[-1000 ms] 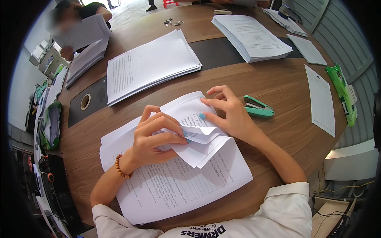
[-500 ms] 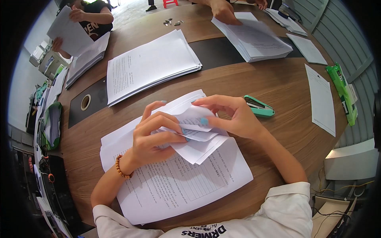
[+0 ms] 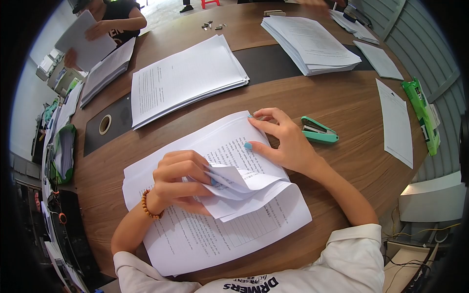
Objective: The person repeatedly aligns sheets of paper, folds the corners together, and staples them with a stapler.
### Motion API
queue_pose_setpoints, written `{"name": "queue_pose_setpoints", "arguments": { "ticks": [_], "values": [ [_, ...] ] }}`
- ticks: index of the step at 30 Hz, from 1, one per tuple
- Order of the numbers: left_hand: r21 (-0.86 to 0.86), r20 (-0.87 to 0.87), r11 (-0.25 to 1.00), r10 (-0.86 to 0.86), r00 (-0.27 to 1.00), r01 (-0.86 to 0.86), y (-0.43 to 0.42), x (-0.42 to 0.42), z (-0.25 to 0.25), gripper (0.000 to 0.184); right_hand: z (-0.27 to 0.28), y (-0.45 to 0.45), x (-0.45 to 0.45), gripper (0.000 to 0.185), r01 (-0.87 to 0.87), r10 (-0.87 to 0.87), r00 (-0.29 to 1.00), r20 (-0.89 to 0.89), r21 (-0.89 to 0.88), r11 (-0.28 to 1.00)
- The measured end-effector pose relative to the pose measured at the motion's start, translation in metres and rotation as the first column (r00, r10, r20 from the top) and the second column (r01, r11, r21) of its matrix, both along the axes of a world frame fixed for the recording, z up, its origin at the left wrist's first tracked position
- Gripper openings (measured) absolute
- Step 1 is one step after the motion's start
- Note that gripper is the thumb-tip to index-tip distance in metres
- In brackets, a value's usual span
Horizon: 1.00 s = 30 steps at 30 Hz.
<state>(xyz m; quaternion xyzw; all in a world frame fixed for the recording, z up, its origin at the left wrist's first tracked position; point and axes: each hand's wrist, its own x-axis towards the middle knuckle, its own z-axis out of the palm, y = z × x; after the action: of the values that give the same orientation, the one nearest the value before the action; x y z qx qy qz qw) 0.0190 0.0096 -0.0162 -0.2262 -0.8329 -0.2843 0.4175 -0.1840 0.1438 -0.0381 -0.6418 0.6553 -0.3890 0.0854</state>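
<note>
My left hand point(image 3: 181, 181), with a beaded bracelet at its wrist, grips several folded-back sheets point(image 3: 244, 190) whose edges curl toward me. Beneath them lies a printed paper stack point(image 3: 195, 244) with a ruled table on its top page. At the upper right corner of the stack rests my right hand point(image 3: 278, 139), thumb and forefinger spread apart on the printed page. A green stapler point(image 3: 320, 132) lies just right of that hand, touching neither hand nor paper.
Two tall paper stacks point(image 3: 188, 78) point(image 3: 312, 46) stand farther back. A tape roll point(image 3: 105, 124) is at left, a loose sheet point(image 3: 394, 122) and green packet point(image 3: 422, 117) at right. A person point(image 3: 115, 22) holds papers at the upper left; another person's blurred hand shows at the top.
My left hand has drawn the folded sheets down and left, exposing more printed text. My right hand has opened onto the page corner. The other person's hand has left the back right stack.
</note>
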Motion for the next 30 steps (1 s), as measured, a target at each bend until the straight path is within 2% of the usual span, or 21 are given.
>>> {"name": "queue_pose_setpoints", "arguments": {
  "ticks": [3,8,10,11,13,14,16,17,19,23,25,29,30],
  "values": [
    [-0.066,0.007,0.998,-0.01,1.0,0.01,0.0,-0.001,0.002,0.032,0.001,0.001,0.003,0.037,0.005,-0.005,1.0,-0.03,-0.024,1.0],
    [-0.052,0.013,0.999,-0.005,1.0,0.006,0.001,-0.001,0.003,0.032,0.003,0.0,0.002,0.032,-0.028,0.025,0.999,-0.044,-0.074,0.997],
    [-0.049,0.016,0.999,-0.004,1.0,0.005,0.002,-0.002,0.003,0.031,-0.003,-0.002,0.001,0.029,-0.037,0.051,0.99,0.13,-0.11,0.993],
    [-0.053,0.019,0.999,0.006,1.0,-0.005,0.002,-0.002,0.003,0.032,-0.006,-0.002,0.002,0.029,-0.035,0.049,0.99,0.129,-0.109,0.993],
    [-0.059,0.022,0.998,0.015,1.0,-0.014,0.002,-0.003,0.003,0.032,-0.01,-0.003,0.003,0.027,-0.009,0.034,0.959,0.282,-0.089,0.996],
    [-0.06,0.023,0.998,0.015,1.0,-0.014,0.002,-0.003,0.003,0.032,-0.008,-0.002,0.004,0.027,-0.007,0.032,0.958,0.283,-0.09,0.996],
    [-0.063,0.024,0.998,0.011,1.0,-0.009,0.001,-0.003,0.003,0.032,-0.002,-0.001,0.004,0.028,-0.039,-0.004,0.848,0.53,0.069,0.997],
    [-0.067,0.022,0.998,0.013,1.0,-0.011,0.001,-0.003,0.003,0.032,-0.002,0.0,0.004,0.028,-0.036,-0.005,0.847,0.532,0.067,0.997],
    [-0.069,0.021,0.997,0.015,1.0,-0.014,0.001,-0.002,0.002,0.032,-0.003,0.0,0.004,0.029,0.008,0.0,0.949,0.315,-0.025,1.0],
    [-0.076,0.004,0.997,0.008,1.0,-0.007,0.001,-0.001,0.002,0.032,0.01,-0.002,0.003,0.038,-0.024,0.041,0.962,0.271,-0.065,0.998],
    [-0.072,0.001,0.997,0.002,1.0,-0.002,0.001,-0.001,0.002,0.032,0.017,-0.004,0.003,0.047,-0.093,0.076,0.793,0.605,-0.003,0.996],
    [-0.071,-0.014,0.997,0.002,1.0,-0.003,0.001,-0.001,0.001,0.031,0.016,-0.002,0.002,0.05,-0.046,0.041,0.847,0.53,-0.003,0.999],
    [-0.068,-0.018,0.998,0.009,1.0,-0.01,0.001,-0.001,0.001,0.031,0.018,-0.001,0.002,0.049,-0.093,0.043,0.766,0.642,0.045,0.995]
  ]
}}
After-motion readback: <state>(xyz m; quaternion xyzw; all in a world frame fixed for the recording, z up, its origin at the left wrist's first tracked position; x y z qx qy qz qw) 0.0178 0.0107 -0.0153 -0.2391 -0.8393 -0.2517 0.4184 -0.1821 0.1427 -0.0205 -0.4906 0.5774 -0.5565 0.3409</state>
